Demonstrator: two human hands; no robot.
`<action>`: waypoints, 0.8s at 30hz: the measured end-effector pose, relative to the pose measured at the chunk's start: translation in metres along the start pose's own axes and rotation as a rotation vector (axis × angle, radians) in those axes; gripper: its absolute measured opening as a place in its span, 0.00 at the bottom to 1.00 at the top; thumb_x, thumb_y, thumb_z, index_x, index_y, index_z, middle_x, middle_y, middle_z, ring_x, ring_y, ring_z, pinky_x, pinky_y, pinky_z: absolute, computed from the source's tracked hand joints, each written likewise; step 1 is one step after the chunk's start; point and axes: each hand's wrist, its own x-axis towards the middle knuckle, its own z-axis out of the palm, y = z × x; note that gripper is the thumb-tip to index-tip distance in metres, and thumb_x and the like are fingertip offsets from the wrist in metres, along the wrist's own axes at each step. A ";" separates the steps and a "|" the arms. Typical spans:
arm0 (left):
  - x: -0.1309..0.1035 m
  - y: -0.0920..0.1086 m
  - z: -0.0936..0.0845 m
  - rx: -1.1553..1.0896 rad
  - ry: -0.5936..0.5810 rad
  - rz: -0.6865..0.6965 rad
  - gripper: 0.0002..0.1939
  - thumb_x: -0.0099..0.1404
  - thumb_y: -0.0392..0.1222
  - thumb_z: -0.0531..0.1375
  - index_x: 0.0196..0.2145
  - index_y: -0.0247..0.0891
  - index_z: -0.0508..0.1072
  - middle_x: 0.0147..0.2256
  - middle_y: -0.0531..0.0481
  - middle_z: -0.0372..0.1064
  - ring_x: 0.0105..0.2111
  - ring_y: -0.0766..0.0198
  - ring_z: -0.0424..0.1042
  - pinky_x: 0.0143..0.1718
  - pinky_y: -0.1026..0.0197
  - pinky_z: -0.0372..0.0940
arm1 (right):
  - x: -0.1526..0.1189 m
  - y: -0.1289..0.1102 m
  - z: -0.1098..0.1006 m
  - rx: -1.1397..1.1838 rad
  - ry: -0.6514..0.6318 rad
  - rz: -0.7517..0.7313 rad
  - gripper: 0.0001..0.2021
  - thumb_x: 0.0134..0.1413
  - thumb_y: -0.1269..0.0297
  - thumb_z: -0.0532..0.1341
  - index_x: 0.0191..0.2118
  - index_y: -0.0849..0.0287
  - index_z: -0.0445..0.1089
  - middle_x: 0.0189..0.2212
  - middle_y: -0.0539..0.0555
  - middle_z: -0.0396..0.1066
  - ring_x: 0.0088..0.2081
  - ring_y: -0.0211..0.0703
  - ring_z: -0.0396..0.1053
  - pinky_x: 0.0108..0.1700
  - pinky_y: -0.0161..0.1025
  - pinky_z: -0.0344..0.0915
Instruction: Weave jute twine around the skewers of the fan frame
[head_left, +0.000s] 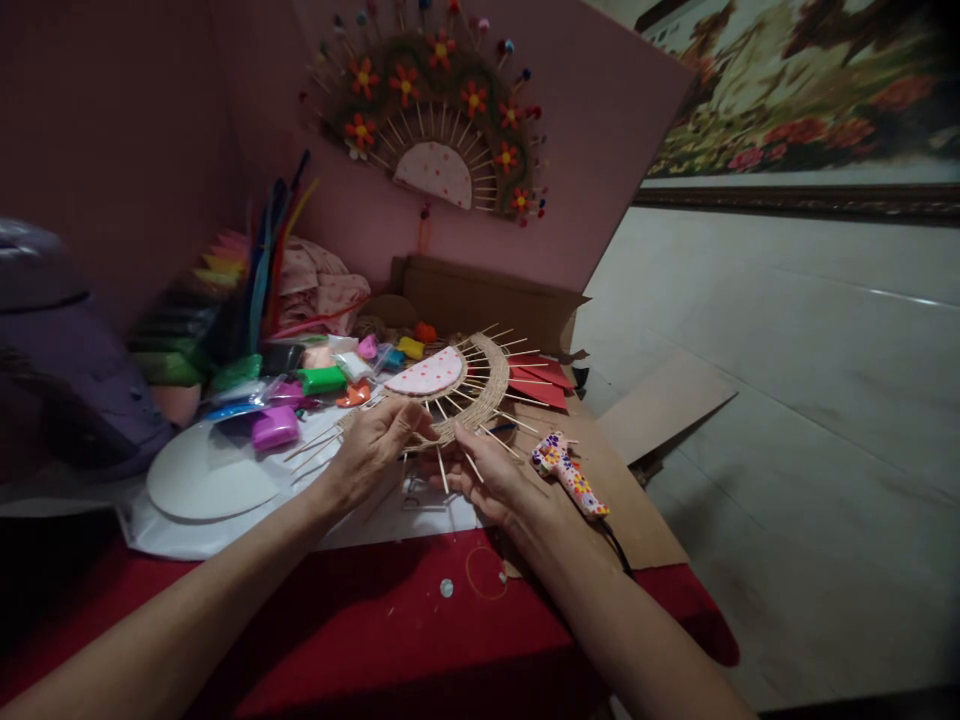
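Note:
A fan-shaped craft piece [491, 385] is held above the table, with a twine-wrapped arc, thin sticks poking outward and a pink dotted half circle [427, 372] at its middle. My left hand [382, 440] has its fingers pinched together at the near edge of the twine arc. My right hand [484, 472] grips the same arc from below and to the right, thumb on top, with sticks passing over the fingers. A flower-patterned glue gun [571, 475] lies on cardboard to the right of my right hand.
Colourful clay packets [275, 427], a white disc [210, 472] and a purple bag [71, 350] are at the left. Red sheets [544, 380] and cardboard [637, 510] lie at the right. A finished-looking flowered fan [435, 110] hangs behind. The table's cloth [360, 620] is red.

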 end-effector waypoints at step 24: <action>-0.002 -0.010 0.002 0.521 0.117 0.372 0.14 0.66 0.46 0.54 0.41 0.37 0.74 0.33 0.46 0.71 0.35 0.58 0.68 0.39 0.53 0.62 | -0.007 0.000 0.004 0.073 -0.003 0.036 0.20 0.66 0.58 0.47 0.34 0.65 0.70 0.24 0.56 0.73 0.23 0.36 0.70 0.29 0.34 0.68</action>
